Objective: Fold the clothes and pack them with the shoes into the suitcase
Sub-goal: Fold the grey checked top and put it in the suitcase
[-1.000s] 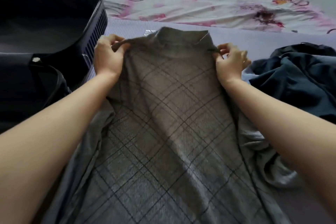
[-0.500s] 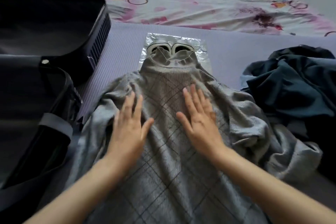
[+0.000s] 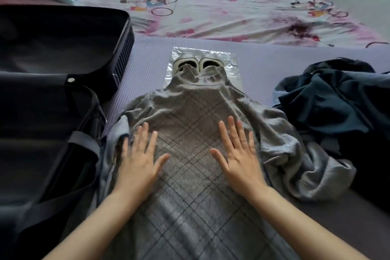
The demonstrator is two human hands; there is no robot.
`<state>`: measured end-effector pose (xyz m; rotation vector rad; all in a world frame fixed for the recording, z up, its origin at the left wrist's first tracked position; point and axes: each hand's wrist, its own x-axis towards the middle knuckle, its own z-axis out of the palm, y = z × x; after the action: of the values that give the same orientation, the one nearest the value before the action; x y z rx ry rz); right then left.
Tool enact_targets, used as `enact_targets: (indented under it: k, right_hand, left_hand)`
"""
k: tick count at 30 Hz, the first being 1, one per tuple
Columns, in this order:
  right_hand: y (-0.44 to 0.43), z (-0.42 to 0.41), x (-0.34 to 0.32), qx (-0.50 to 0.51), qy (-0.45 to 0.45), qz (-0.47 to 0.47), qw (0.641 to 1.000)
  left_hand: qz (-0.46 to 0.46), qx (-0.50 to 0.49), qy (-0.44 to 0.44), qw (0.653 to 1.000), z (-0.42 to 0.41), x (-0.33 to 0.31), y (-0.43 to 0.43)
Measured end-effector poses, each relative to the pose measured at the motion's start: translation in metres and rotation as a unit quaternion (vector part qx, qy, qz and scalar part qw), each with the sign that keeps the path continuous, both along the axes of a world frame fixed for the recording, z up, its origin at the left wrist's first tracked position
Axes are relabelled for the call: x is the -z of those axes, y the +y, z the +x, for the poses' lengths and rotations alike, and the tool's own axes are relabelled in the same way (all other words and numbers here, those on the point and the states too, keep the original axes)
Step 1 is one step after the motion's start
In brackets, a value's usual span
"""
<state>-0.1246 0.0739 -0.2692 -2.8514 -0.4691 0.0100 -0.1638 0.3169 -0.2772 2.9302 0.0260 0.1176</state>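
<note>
As a grey checked sweater (image 3: 196, 116) lies on a lilac mat (image 3: 152, 59), the left hand (image 3: 139, 160) and right hand (image 3: 238, 154) press flat on its chest, fingers (image 3: 233, 133) straight and spread — pinching nothing. Beyond the fingertips its collar overlaps bagged shoes (image 3: 211, 61); the open suitcase (image 3: 63, 59) sits left of the fingers, dark clothes (image 3: 329, 99) right.

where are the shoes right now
In the head view the shoes sit centre, at the far end of the mat, on a plastic bag. The sweater overlaps their near ends, and the suitcase lies to their left.
</note>
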Motion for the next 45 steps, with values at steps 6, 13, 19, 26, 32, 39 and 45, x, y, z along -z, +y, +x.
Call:
enact_targets:
  k: [6,13,19,26,32,39,45]
  right_hand:
    - [-0.017,-0.033,0.027,-0.001,-0.005,-0.034,0.999]
    - [-0.014,-0.032,0.034,0.014,-0.005,-0.054,0.998]
    - [-0.011,-0.033,0.023,0.004,0.047,-0.052,0.998]
    - [0.025,-0.121,-0.001,-0.014,0.042,0.028,0.999]
    - [0.043,-0.195,-0.007,-0.081,0.027,0.001,0.996]
    - [0.042,-0.219,0.016,-0.131,0.080,-0.105,0.983]
    - [0.046,-0.222,0.010,-0.112,0.105,-0.116,0.981]
  left_hand:
    - [0.007,0.021,0.018,1.000,-0.043,0.024,-0.027]
    - [0.017,0.009,0.042,0.999,-0.042,0.032,-0.029]
    - [0.025,0.002,0.081,0.996,-0.036,0.015,-0.034]
    - [-0.110,-0.023,-0.081,0.990,-0.125,-0.019,-0.027]
    - [-0.141,-0.092,-0.143,0.975,-0.211,-0.008,0.017]
    - [0.050,0.057,-0.083,0.994,-0.241,0.029,0.027]
    - [0.034,0.002,-0.078,0.996,-0.252,0.029,0.036]
